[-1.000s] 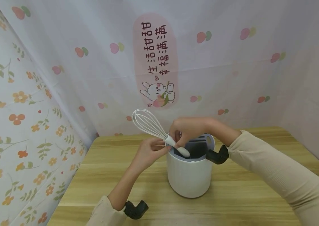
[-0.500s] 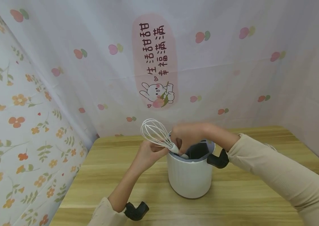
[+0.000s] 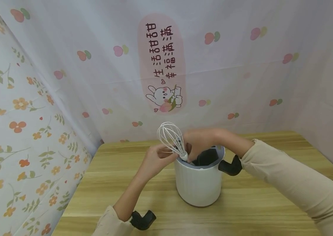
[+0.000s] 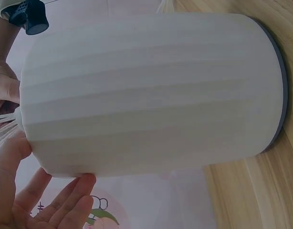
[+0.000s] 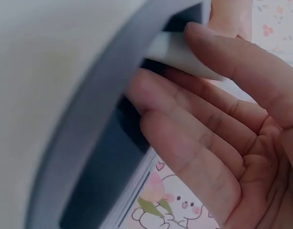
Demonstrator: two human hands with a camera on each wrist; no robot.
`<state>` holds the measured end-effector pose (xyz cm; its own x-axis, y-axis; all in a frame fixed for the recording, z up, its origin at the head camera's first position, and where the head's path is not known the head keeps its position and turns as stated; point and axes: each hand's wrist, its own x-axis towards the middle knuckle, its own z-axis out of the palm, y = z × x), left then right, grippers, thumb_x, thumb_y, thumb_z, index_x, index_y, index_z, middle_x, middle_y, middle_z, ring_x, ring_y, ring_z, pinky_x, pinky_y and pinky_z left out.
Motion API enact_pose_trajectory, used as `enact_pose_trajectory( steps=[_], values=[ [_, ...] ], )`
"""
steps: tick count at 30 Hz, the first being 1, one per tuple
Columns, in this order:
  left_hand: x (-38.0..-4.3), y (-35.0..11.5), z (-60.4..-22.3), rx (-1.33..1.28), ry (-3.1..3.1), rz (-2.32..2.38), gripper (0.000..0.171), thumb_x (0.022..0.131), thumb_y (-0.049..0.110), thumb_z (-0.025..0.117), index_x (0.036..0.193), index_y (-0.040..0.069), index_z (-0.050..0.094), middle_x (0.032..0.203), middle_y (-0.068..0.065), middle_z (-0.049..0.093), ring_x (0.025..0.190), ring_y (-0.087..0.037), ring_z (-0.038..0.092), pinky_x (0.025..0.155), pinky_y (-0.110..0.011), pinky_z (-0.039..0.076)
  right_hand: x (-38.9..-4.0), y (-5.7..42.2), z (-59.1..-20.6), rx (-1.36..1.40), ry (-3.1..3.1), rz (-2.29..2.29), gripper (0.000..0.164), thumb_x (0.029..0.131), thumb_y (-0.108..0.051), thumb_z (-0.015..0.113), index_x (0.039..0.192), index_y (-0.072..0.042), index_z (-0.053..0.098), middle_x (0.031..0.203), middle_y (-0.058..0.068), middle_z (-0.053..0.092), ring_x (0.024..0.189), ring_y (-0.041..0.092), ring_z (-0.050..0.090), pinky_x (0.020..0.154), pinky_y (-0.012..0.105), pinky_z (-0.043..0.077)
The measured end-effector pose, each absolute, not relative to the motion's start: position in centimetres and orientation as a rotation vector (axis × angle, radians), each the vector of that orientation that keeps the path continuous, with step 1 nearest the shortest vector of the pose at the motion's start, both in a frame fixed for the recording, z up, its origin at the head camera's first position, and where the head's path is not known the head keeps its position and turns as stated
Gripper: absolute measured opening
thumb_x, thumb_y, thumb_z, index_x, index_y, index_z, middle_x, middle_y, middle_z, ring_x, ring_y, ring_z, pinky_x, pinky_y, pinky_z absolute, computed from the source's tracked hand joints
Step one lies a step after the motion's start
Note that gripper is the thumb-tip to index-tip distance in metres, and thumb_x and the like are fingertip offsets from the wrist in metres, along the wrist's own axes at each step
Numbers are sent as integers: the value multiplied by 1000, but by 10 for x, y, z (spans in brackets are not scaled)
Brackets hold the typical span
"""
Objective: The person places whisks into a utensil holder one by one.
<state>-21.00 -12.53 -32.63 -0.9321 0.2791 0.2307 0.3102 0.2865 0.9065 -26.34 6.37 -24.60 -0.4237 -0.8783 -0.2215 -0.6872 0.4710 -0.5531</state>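
A white whisk [image 3: 170, 137] stands with its wire loops above the left rim of a white utensil holder [image 3: 198, 183]. My right hand [image 3: 200, 141] reaches over the rim and holds the whisk's handle. In the right wrist view, thumb and fingers pinch the white handle [image 5: 170, 52] inside the grey-rimmed opening; its lower end is hidden. My left hand [image 3: 157, 160] is at the holder's left rim, beside the whisk. In the left wrist view its extended fingertips [image 4: 84, 183] touch the holder's side, with the thumb near the rim by the whisk's collar.
The holder stands on a wooden table [image 3: 119, 183] in front of a patterned curtain [image 3: 243, 72]. A flowered cloth [image 3: 22, 131] hangs at the left. The holder's grey insert [image 3: 220, 152] has a dark opening. Something pale and wiry lies behind the right forearm, mostly hidden.
The right hand has lowered the whisk's handle into the holder. The whisk has moved right and turned more upright. The left hand has stayed by the rim.
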Motion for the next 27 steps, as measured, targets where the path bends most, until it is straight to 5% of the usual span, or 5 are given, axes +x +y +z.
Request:
enact_pose_trajectory(
  steps=[10,27],
  values=[
    [-216,-125,-333,-545,-2505,-1749,34,82,18,69,114,6,65,104,-11,66,93,-26,64,80,-38,51,-257,75,-237,-1283,2271,-516,7,79,-6,71,85,-4,68,65,0,63,56,11,56,55,23,50],
    [-213,-123,-334,-519,-2501,-1751,32,83,15,68,113,7,65,110,-12,63,95,-28,63,79,-38,51,-251,102,-228,-1218,2322,-556,4,85,-7,64,84,-5,68,68,1,64,65,16,63,59,24,51]
  ],
)
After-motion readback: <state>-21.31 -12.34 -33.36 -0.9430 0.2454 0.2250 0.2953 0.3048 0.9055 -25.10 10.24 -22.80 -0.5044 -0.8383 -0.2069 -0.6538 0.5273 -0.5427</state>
